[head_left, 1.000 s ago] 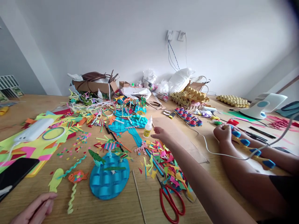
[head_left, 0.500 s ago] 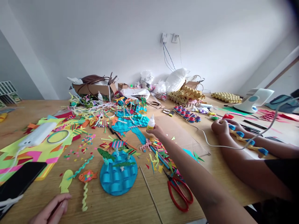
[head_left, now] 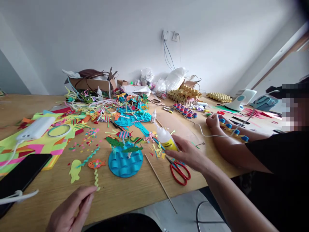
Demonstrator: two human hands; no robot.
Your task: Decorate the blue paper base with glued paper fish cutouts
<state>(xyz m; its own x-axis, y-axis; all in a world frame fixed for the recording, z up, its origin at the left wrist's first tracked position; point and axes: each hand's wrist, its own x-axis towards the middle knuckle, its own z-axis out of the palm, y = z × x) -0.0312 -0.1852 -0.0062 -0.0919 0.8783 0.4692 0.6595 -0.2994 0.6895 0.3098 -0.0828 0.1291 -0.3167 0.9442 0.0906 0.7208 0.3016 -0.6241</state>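
Right hand [head_left: 188, 151] is holding the bottle [head_left: 167, 140] tilted — light pressure should suit; left hand [head_left: 72, 207] is resting by wavy strip [head_left: 96, 178], pinch unclear.

We are holding a translucent, yellow-labelled plastic bottle [head_left: 166, 140] in our right hand [head_left: 189, 153]; our left hand [head_left: 72, 207] is resting at a wavy, pale-yellow strip [head_left: 96, 177].

Bottle [head_left: 167, 140]: lifted, nearer | left hand [head_left: 73, 207]: shifted to wavy yellow strip [head_left: 96, 177]
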